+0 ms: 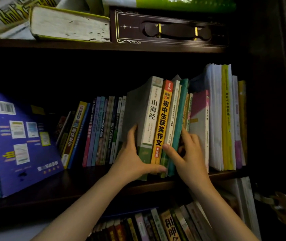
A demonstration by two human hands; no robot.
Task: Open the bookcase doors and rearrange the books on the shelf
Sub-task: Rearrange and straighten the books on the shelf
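A small stack of upright books (159,119) stands pulled forward on the middle shelf (79,181): a grey-white one, an orange one, a white one and a teal one. My left hand (131,159) grips the stack's left side, thumb under the spines. My right hand (185,153) grips its right side, with the thumb on the spines and the fingers tucked behind the teal book. Thin books (100,129) stand in a row to the left. Taller white and yellow books (224,117) stand to the right.
A large blue book (22,140) leans at the shelf's left end. On the upper shelf lie a thick book (69,25) and a dark box with gold trim (170,28). The lower shelf holds more books (165,225). A door hinge (276,204) sits at the right.
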